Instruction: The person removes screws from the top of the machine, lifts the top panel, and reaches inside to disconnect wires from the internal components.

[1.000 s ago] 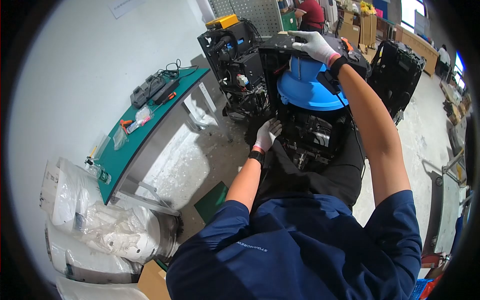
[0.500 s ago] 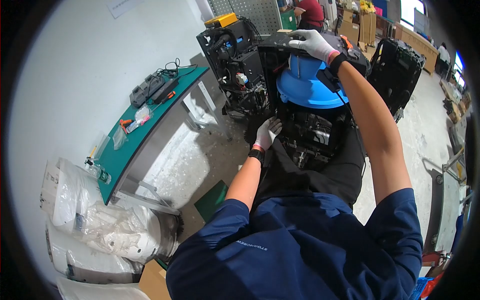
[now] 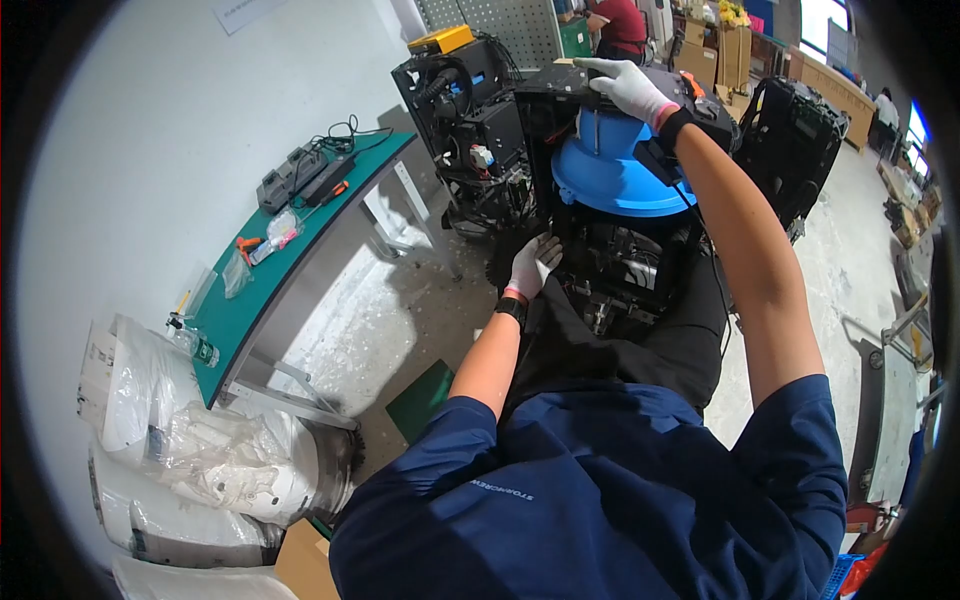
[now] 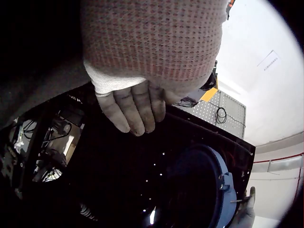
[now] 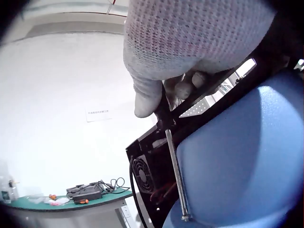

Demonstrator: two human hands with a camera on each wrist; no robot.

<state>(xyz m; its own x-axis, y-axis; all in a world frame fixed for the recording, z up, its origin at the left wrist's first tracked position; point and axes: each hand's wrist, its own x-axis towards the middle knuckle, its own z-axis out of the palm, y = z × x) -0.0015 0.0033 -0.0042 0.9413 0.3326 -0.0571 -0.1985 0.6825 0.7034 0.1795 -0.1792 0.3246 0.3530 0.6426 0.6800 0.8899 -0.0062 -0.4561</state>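
Note:
My right hand [image 3: 630, 90], in a white knit glove, is raised over a black machine with a blue rounded tank [image 3: 610, 180]. It grips a screwdriver [image 5: 175, 161] by its black handle. In the right wrist view the metal shaft points down along the tank, its tip at the blue flange below. My gloved left hand [image 3: 535, 265] is low at the near left side of the machine, fingers loosely bent. The left wrist view has those fingers [image 4: 137, 111] against the dark panel [image 4: 118, 171], with no object seen in them; the thumb is hidden.
A green-topped table [image 3: 290, 270] on the left bears black chargers [image 3: 305, 180], an orange-handled tool [image 3: 335, 195] and a bottle [image 3: 205, 350]. Other black machines [image 3: 470, 130] stand close by on both sides. Wrapped white parts [image 3: 230, 450] lie front left; a person [image 3: 622, 28] is behind.
The right hand's fingers bend and then extend again around the screwdriver, the hand staying above the tank. The left hand keeps its place; the head view shifts slightly.

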